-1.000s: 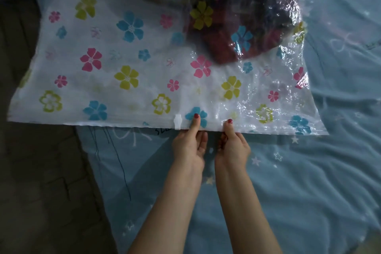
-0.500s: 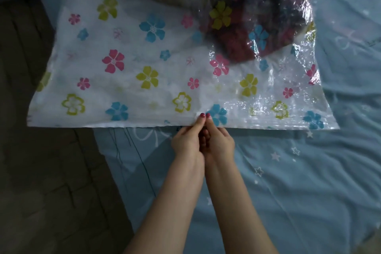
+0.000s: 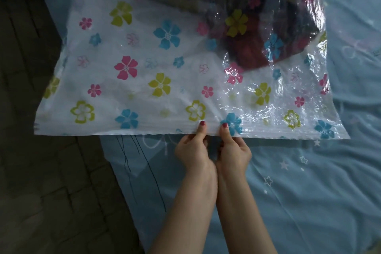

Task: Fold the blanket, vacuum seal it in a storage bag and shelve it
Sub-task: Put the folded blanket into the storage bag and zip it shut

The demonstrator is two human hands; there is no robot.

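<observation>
Handling: the storage bag point(image 3: 165, 64) looks thin, slick and floppy; judged light on its own, heavier at the far end.
Blanket: the dark folded blanket point(image 3: 253, 33) sits inside the bag's far right part, soft and bulky.
Best hold: the stiffer zip edge point(image 3: 82, 130) nearest the person.
Left hand: left hand point(image 3: 192, 148) pinches that edge, thumb on top.
Right hand: right hand point(image 3: 235, 150) pinches just beside it.
Support: blue bedsheet point(image 3: 309, 181); the bag's left part overhangs the dark floor point(image 3: 41, 192).
</observation>
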